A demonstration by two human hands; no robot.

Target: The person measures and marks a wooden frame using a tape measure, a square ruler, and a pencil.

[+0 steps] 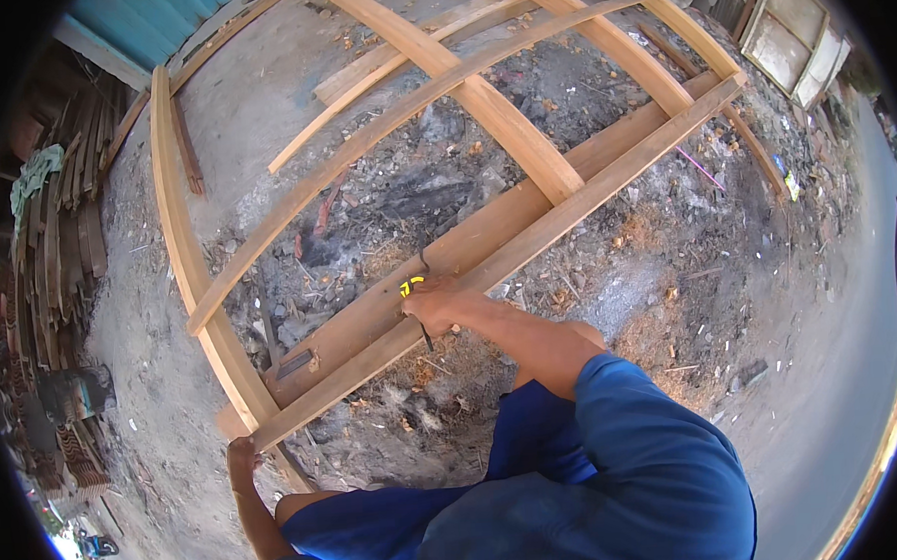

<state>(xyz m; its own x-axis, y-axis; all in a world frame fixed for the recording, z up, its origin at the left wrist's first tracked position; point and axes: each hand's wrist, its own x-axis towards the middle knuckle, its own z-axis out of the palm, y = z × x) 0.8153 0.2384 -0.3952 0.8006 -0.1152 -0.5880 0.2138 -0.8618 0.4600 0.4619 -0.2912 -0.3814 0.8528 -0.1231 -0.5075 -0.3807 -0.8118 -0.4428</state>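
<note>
A wooden frame of planed timbers lies in front of me. At its near left corner my left hand [242, 459] is closed at the end of the long near batten [527, 242], beside the left side timber [193, 271]. My right hand [435, 303] is over the same batten, closed on a black-and-yellow tool [412, 285]. Thin dark parts stick out above and below that hand; its grip hides the tool's kind. Just beyond the batten runs a wide plank [360, 319] with a dark slot near its left end.
Cross timbers [512, 132] and a thin strip [362, 144] span the frame. Stacked old boards [61, 237] with a green cloth [39, 178] stand at left. A blue corrugated wall [152, 33] is at back left, a pale panel [786, 30] at back right. Rubble and ash cover the ground.
</note>
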